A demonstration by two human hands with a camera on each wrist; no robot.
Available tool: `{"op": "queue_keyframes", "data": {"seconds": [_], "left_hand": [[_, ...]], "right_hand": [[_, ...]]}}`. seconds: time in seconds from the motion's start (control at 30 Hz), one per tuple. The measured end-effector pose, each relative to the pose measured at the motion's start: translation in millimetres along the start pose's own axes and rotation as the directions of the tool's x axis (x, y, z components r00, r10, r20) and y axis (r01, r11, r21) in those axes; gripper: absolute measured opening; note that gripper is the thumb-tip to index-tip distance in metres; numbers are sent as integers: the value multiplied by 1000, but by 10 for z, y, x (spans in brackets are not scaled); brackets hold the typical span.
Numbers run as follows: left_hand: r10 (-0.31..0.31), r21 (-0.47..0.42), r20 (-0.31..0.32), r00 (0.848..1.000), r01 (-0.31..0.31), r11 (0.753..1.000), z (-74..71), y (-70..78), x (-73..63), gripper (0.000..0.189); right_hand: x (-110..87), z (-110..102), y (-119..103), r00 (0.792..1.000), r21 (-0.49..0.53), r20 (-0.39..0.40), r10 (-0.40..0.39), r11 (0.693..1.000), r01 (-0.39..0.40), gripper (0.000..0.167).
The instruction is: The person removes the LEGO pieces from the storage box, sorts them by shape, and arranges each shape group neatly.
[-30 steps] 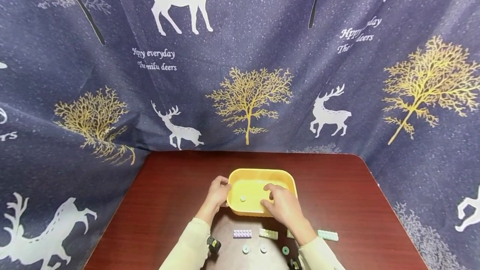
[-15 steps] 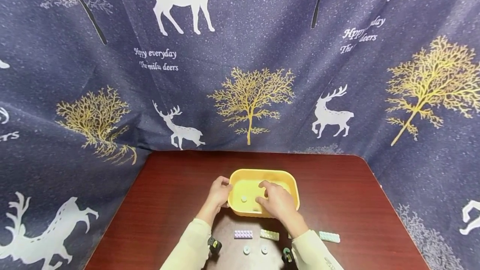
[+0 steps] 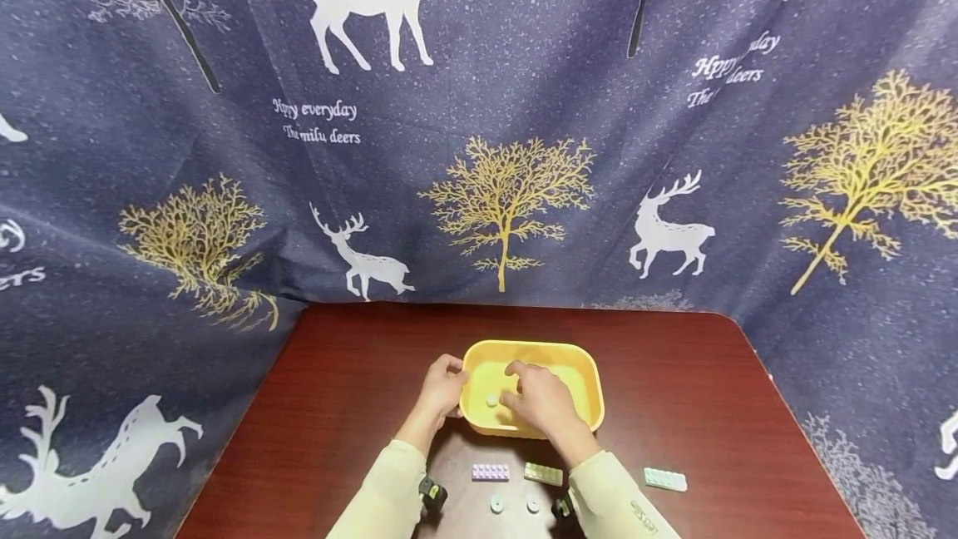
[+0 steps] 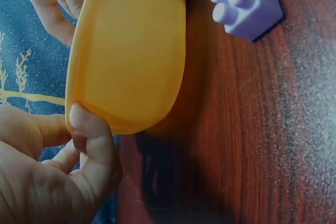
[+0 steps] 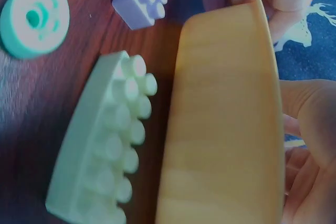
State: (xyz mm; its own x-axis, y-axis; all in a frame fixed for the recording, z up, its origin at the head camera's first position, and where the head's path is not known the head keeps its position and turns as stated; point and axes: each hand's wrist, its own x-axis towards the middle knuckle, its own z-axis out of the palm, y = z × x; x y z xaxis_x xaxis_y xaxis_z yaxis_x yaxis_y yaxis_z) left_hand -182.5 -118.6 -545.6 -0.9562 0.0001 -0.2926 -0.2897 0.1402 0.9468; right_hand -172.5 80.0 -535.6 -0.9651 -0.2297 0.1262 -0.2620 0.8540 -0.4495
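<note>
A yellow plastic bin (image 3: 591, 427) rests on the table with a small pale round piece (image 3: 491, 400) lying on its floor. My left hand (image 3: 441, 388) pinches the bin's left rim; the left wrist view shows the thumb (image 4: 86, 121) against the wall near a corner. Inside the bin's opening, my right hand (image 3: 540, 398) has thumb and forefinger apart and bent, close to the round piece but seemingly not touching it. Nothing shows between those fingers. From the right wrist, the bin's near wall (image 5: 220, 119) hides the fingertips.
In front of the bin lie a purple toy brick (image 3: 490, 472), a yellow-green brick (image 3: 543, 474) and, to the right, a mint brick (image 3: 664, 479). Two toy wheels (image 3: 497, 504) sit nearer me. My right forearm covers part of the table (image 3: 359, 356). A patterned curtain (image 3: 479, 106) hangs behind.
My right hand has shifted left inside the bin, nearer the round piece. Its forearm now hides a brick and a wheel seen earlier. My left hand keeps its hold on the rim.
</note>
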Motion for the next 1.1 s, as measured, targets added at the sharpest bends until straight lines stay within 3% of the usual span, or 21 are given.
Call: {"op": "queue_keyframes", "data": {"seconds": [0.2, 1.1], "left_hand": [[18, -1, -4, 1000, -18, 1000, -13, -48, 24, 24], [15, -14, 6, 1000, -15, 1000, -22, -10, -14, 24]], "right_hand": [[46, 68, -49, 999, 14, 31, -16, 1000, 16, 40], [166, 310, -142, 994, -29, 108, -22, 999, 25, 33]]}}
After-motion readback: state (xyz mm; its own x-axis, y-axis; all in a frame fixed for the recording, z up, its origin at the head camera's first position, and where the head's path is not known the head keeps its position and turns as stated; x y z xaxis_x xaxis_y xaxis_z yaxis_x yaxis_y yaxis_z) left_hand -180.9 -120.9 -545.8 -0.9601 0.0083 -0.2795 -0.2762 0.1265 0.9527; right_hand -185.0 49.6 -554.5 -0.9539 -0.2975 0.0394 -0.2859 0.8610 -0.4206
